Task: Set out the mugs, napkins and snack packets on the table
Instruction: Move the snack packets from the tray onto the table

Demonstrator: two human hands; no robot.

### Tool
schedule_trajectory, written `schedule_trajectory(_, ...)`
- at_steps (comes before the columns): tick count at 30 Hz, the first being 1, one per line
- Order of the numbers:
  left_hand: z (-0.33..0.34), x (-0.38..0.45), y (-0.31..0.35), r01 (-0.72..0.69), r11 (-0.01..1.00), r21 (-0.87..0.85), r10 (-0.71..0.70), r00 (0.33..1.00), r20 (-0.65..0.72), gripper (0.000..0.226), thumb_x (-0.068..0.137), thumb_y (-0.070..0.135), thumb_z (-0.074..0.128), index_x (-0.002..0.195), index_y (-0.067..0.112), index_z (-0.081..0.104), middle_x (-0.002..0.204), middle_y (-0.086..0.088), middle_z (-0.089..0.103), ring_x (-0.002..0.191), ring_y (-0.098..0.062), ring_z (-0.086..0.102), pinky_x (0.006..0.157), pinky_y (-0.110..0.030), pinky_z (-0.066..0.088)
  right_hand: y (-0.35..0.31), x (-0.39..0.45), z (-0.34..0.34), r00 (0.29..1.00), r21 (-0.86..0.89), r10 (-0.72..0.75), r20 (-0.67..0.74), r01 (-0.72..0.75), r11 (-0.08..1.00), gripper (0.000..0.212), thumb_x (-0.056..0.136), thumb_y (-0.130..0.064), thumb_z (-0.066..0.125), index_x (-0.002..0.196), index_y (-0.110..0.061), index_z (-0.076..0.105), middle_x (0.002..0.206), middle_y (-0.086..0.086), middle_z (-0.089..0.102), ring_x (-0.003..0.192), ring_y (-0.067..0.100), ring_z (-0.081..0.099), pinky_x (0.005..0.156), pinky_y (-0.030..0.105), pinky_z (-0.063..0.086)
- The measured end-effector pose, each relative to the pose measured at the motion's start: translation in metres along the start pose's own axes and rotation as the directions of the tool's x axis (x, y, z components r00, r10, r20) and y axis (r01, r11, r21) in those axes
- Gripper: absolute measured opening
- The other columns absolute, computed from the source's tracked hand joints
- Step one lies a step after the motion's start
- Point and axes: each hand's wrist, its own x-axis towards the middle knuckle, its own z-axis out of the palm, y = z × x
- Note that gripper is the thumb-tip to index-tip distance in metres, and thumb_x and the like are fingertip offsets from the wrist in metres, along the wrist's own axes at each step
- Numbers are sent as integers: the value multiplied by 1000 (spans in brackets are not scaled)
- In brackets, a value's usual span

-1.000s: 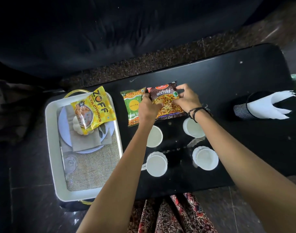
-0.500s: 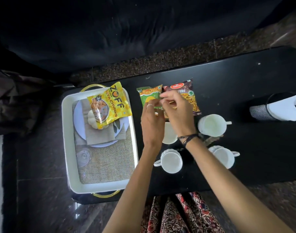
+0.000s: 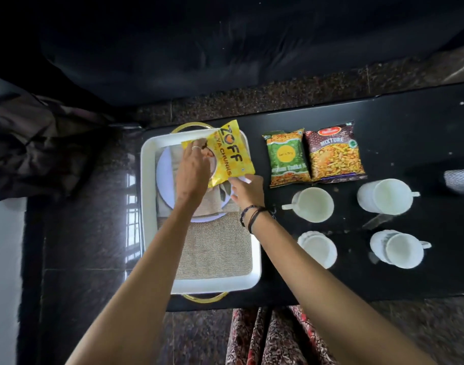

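A yellow snack packet [image 3: 229,151] lies tilted over the far end of the white tray [image 3: 147,206]. My left hand [image 3: 192,171] grips its left side and my right hand [image 3: 248,189] pinches its near right corner. Beside the tray, a green packet [image 3: 287,156] and a maroon mixture packet [image 3: 333,152] lie flat side by side on the black table [image 3: 410,114]. Several white mugs stand in front of them, among them one [image 3: 312,204] nearest the tray and one [image 3: 383,196] further right. Folded beige napkins [image 3: 212,205] rest on a plate [image 3: 163,177] in the tray, partly hidden by my hands.
A burlap mat [image 3: 217,248] lines the near half of the tray. A mesh holder with white napkins [image 3: 460,180] is cut off at the right edge. A dark crumpled cloth [image 3: 35,143] lies on the floor to the left, and a dark sofa fills the top.
Both hands left the maroon and green packets and moved left to the tray, where they took hold of the yellow packet. My view has shifted left.
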Motion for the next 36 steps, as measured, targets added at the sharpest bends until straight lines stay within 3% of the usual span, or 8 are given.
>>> schedule_trajectory(3, -3, 21, -15, 21, 993, 117, -29, 997, 73, 57, 88, 7, 49, 142, 6, 33, 141, -15, 44, 127, -32, 41, 100, -44, 37, 3, 8, 14, 995, 109, 22, -94, -12, 994, 54, 85, -11, 66, 127, 2, 34, 115, 23, 52, 108, 38, 56, 98, 53, 46)
schedule_trajectory(6, -5, 34, -27, 9, 990, 141, -35, 983, 178, 71, 86, 18, 62, 146, 7, 26, 146, -16, 39, 134, -33, 34, 106, -44, 29, 5, 12, 25, 987, 175, 23, -161, 6, 985, 50, 82, -8, 69, 113, -4, 29, 91, 4, 45, 98, 32, 52, 98, 52, 46)
schedule_trajectory(13, -13, 48, -46, 8, 971, 240, -94, 932, 349, 69, 74, 48, 72, 132, 15, 51, 130, -12, 53, 122, -30, 45, 102, -43, 35, 8, 21, 29, 972, 291, 5, -234, 65, 954, 50, 80, 4, 67, 116, -6, 34, 92, 6, 47, 87, 25, 48, 90, 47, 47)
schedule_trajectory(17, -18, 36, -54, 137, 990, 23, -131, 862, 489, 51, 77, 44, 73, 109, 6, 65, 105, -16, 68, 100, -33, 63, 93, -46, 48, 10, 19, 23, 968, 275, -26, -250, 97, 957, 48, 79, 3, 67, 122, 4, 44, 111, 18, 58, 97, 26, 56, 88, 41, 48)
schedule_trajectory(23, -29, 1, -33, 306, 814, -493, -7, 855, 518, 23, 82, 19, 69, 102, 11, 61, 90, 1, 68, 80, -15, 67, 62, -15, 52, 11, 1, 4, 968, 176, -207, -142, 230, 957, 33, 83, -2, 66, 114, 5, 55, 92, 7, 65, 81, 8, 64, 72, 22, 52)
schedule_trajectory(25, -29, -9, -19, 319, 757, -571, 10, 867, 498, 24, 82, 17, 70, 102, 13, 57, 89, 1, 69, 73, -8, 69, 58, -14, 53, 11, -5, -6, 942, 29, -322, -94, 326, 945, 32, 80, -5, 70, 107, -4, 55, 88, -3, 65, 76, -3, 63, 70, 15, 51)
schedule_trajectory(29, -17, -22, 12, 327, 679, -657, 60, 868, 494, 19, 83, 12, 69, 88, 23, 55, 77, 7, 72, 68, -7, 70, 55, -18, 54, 0, -11, -38, 921, -127, -385, -57, 376, 918, 38, 79, -11, 71, 112, -9, 51, 107, 6, 64, 97, 19, 59, 85, 33, 46)
schedule_trajectory(36, 23, -37, 94, 494, 492, -717, 96, 788, 608, 40, 81, 14, 63, 116, 13, 44, 101, -3, 68, 79, -13, 72, 69, -25, 58, -50, -11, -144, 885, -200, -459, -72, 438, 876, 24, 79, -7, 68, 93, -22, 55, 86, -10, 65, 76, 1, 61, 59, 6, 46)
